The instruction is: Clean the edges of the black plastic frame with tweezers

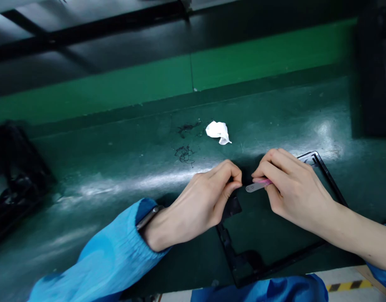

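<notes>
A thin black rectangular frame (pixel 282 265) lies on the green bench beneath my hands. My right hand (pixel 293 188) is closed on a slim pink and grey tool (pixel 258 186), whose flat, rounded grey end points toward my left hand. My left hand (pixel 205 197) is closed, thumb and forefinger pinched near the frame's far left part; what lies between those fingertips is hidden. The two hands are a short gap apart. Behind my right hand, part of the frame's far edge is covered.
A crumpled white scrap (pixel 218 131) sits beyond my hands. Left of it are dark, thread-like shavings (pixel 185 155). Dark objects stand at the left (pixel 16 180) and right (pixel 375 75) sides, and a green ledge (pixel 117 88) runs along the back.
</notes>
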`<control>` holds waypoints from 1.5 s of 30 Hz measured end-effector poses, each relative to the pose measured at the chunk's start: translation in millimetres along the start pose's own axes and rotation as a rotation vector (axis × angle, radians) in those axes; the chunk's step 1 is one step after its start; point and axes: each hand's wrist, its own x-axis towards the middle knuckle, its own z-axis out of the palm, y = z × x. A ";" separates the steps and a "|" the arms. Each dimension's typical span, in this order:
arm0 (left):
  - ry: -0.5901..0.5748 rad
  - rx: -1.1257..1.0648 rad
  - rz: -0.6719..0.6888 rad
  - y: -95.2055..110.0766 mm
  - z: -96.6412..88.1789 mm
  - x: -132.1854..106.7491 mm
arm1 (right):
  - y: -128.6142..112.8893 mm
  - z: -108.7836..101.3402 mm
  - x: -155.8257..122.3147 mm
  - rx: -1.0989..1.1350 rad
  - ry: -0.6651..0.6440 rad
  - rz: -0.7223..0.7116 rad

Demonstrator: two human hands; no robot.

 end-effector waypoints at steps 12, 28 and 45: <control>0.018 0.103 -0.004 0.9 2.1 -2.6 | 0.4 1.2 -1.4 0.002 0.005 -0.001; 0.178 0.352 0.197 0.0 4.4 -8.4 | 0.8 -0.1 -1.6 0.002 0.006 0.004; 0.107 0.053 0.090 -4.8 4.5 -0.2 | 0.7 0.5 -0.6 0.007 0.004 0.008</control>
